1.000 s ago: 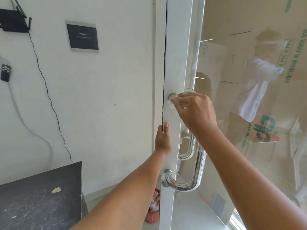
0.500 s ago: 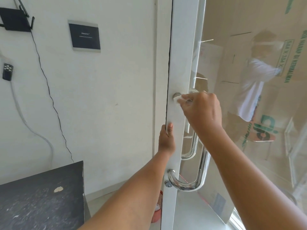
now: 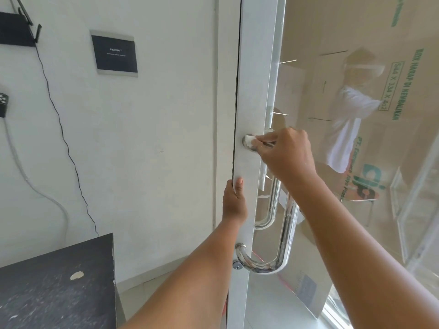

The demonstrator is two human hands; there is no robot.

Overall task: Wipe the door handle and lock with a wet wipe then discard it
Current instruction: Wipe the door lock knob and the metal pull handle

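Wet wipe (image 3: 249, 140) pressed on upper mount of chrome door handle (image 3: 286, 233) | right hand (image 3: 288, 155) fingers pinched on wipe | left hand (image 3: 234, 200) clasps white door frame (image 3: 255, 79) edge | lock (image 3: 236, 265) below handle's lower mount, untouched

Bright daylight thru glass door (image 3: 356, 162), reflections on pane, wide-angle bowing at edges

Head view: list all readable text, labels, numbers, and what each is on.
"PRESTO": dark wall plaque; the smaller line under it is too small to read.
"BOX HARAP DI KEMBALIKAN": green print, running vertically, on the cardboard box behind the glass door.
"344 X 334 X 462": framed green print on the same box; last digits uncertain.
"PT. ...": green line lower on the box, too blurred to read.
Green logo near it: unreadable.
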